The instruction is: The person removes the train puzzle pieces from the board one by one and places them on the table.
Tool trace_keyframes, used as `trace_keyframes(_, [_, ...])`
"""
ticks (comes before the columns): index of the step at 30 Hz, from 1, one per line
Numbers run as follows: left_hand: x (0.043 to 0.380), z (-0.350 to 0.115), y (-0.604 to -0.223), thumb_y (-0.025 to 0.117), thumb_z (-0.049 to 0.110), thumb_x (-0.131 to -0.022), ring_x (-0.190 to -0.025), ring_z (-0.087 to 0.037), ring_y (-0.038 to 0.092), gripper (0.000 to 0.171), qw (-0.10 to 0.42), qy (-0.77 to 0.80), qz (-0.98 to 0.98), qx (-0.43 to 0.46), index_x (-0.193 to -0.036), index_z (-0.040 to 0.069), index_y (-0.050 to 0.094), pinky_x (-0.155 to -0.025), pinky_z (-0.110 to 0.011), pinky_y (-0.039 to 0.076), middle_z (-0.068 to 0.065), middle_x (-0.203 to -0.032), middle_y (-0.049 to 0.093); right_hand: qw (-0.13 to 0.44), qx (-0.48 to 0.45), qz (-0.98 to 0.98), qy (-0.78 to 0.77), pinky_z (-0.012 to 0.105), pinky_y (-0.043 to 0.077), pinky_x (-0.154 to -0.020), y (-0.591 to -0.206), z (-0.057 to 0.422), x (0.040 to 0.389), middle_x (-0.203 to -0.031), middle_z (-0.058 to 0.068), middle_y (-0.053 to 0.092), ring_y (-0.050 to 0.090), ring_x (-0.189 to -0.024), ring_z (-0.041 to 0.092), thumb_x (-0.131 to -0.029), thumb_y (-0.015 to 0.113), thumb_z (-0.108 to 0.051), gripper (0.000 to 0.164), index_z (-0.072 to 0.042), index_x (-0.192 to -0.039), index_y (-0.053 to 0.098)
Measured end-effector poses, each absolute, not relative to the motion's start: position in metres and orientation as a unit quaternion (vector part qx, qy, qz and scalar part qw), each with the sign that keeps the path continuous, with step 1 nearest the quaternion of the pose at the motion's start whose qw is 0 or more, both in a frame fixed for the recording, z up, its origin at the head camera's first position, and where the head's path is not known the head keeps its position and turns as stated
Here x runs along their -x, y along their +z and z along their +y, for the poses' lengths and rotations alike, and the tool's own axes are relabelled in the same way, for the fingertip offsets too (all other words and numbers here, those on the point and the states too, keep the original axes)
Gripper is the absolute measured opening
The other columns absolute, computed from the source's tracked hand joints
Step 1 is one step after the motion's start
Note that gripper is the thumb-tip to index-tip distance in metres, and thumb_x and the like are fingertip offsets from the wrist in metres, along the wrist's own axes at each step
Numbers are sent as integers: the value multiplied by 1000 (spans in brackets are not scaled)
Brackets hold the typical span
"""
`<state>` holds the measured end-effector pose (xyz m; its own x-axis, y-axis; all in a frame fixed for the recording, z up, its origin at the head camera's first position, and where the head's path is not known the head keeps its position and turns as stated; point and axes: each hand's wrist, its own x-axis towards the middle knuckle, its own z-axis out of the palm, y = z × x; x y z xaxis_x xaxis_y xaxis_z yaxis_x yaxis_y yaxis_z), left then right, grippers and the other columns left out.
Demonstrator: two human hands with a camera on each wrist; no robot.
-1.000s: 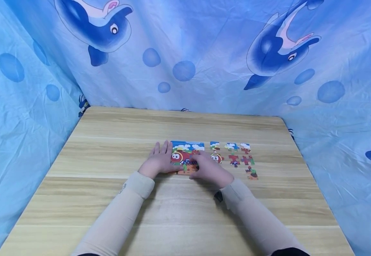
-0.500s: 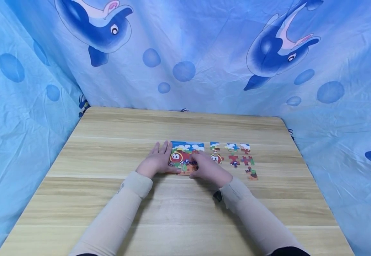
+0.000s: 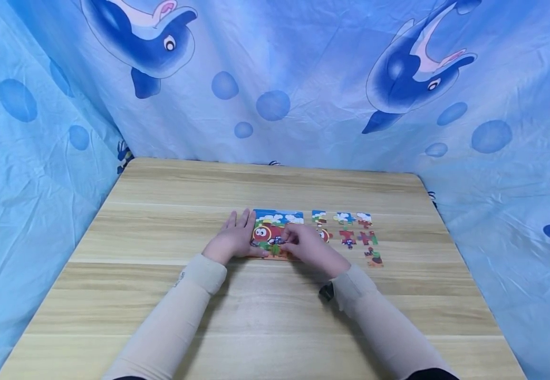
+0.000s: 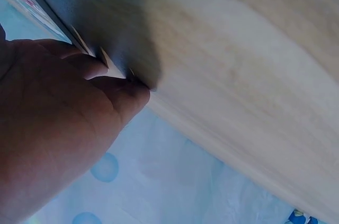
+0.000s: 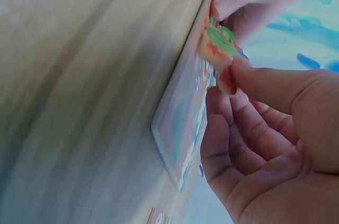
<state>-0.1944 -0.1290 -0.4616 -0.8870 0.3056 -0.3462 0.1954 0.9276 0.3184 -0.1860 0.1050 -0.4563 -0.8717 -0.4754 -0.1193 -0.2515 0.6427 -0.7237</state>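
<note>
A jigsaw board (image 3: 265, 215) with a picture of clouds and a red cartoon figure lies flat on the table, partly covered by both hands. My left hand (image 3: 233, 241) rests along its left edge, fingers straight and thumb at the near edge. Over the board's near right part, my right hand (image 3: 310, 249) pinches an orange and green jigsaw piece (image 5: 220, 44) between thumb and fingers. In the right wrist view this piece is tilted up from the board, and a pale grey-pink area of the board (image 5: 180, 110) shows beside it. The left wrist view shows my left fingertips at the board's dark side edge.
Several loose jigsaw pieces lie right of the board, among them a cloud piece (image 3: 344, 218), a red piece (image 3: 347, 238) and a green and brown piece (image 3: 374, 257). The wooden table (image 3: 161, 221) is backed by a blue dolphin-print cloth (image 3: 303, 142).
My right hand has drawn its fingers together and moved slightly, now pinching the tilted piece. My left hand has shifted slightly left and stays at the board's edge.
</note>
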Motion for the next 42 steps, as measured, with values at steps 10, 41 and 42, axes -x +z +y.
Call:
trace_keyframes(10, [194,-129,-461,73,69,-82,-150,-46,-6,124,197,144,962,-123,-164,5,5,-120,-55,5,-18,-168,1,145,158,895,-392,37,53,-74,-447,163,190,-86,-1,68,64,-81,19,-93,77,-16,7,-16,-93,70])
trace_keyframes(41, [193,-127,-460,74,68,-82,-150,-46,-5,124,199,140,963,-118,-163,5,6,-120,-55,5,-18,-168,2,199,55,929,-307,34,49,-50,-447,263,189,-78,4,65,56,-59,19,-85,84,-11,14,-9,-83,71])
trace_keyframes(42, [193,-127,-460,73,69,-81,-150,-46,-5,124,199,139,963,-118,-163,5,6,-120,-55,5,-18,-168,2,203,45,930,-302,34,49,-50,-448,262,189,-79,5,65,56,-60,20,-85,84,-12,14,-9,-82,71])
